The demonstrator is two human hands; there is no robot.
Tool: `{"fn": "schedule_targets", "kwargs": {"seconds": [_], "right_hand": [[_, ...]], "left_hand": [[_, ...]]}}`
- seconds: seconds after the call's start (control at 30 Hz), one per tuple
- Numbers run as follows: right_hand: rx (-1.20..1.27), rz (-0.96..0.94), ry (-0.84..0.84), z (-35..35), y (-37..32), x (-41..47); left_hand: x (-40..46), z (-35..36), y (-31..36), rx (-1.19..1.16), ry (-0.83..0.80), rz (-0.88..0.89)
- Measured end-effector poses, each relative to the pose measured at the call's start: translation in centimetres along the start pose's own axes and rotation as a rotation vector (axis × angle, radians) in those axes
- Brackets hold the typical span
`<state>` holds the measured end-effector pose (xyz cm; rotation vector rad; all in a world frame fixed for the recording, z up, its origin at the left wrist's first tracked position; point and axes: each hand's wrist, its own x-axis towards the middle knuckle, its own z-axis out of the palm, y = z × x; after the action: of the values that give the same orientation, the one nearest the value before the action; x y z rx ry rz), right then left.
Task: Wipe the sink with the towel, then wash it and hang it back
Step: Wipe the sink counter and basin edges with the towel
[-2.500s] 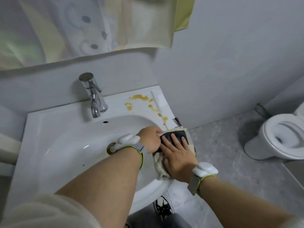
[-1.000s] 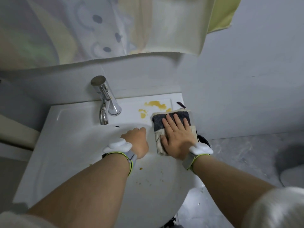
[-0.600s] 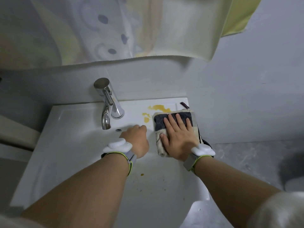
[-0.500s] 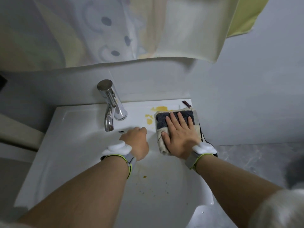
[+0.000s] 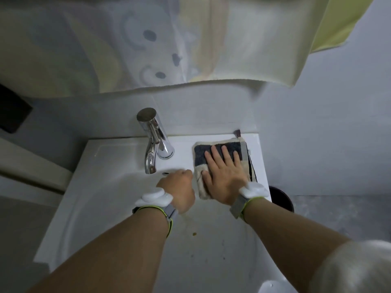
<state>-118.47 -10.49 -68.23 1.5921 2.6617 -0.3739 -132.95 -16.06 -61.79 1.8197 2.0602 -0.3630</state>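
While pressed flat, towel (image 5: pixel 220 152) under right hand (image 5: pixel 225 176).

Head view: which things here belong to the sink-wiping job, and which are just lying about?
In the job:
- towel, flat under the right hand
- sink
- faucet
- left hand, at the basin edge

Just about:
- hanging cloth above
- dark bin beside the sink

Right hand (image 5: pixel 225 177) is pressing flat, fingers straight, on the folded towel (image 5: pixel 220 154) lying on the sink (image 5: pixel 110 166) ledge's back right corner. Left hand (image 5: pixel 178 189) is resting curled on the basin edge near the faucet (image 5: pixel 153 140). 1 yellow speck (image 5: pixel 194 234) is sitting in the basin.
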Motion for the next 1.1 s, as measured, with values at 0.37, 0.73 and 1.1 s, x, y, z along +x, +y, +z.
{"fn": "schedule_targets", "kwargs": {"seconds": [0.37, 0.73, 1.1], "right_hand": [[-0.023, -0.016, -0.028, 0.1, -1.8, 3.8], [-0.002, -0.093, -0.001, 1.0, -3.1, 3.2], [-0.022, -0.130, 0.024, 1.6, -4.8, 2.0]], "left_hand": [[0.4, 0.2, -1.3, 0.019, 0.028, -0.079], [0.1, 0.8, -2.0, -0.039, 0.037, -0.081], [-0.1, 0.7, -3.1, -0.088, -0.011, -0.088]]}}
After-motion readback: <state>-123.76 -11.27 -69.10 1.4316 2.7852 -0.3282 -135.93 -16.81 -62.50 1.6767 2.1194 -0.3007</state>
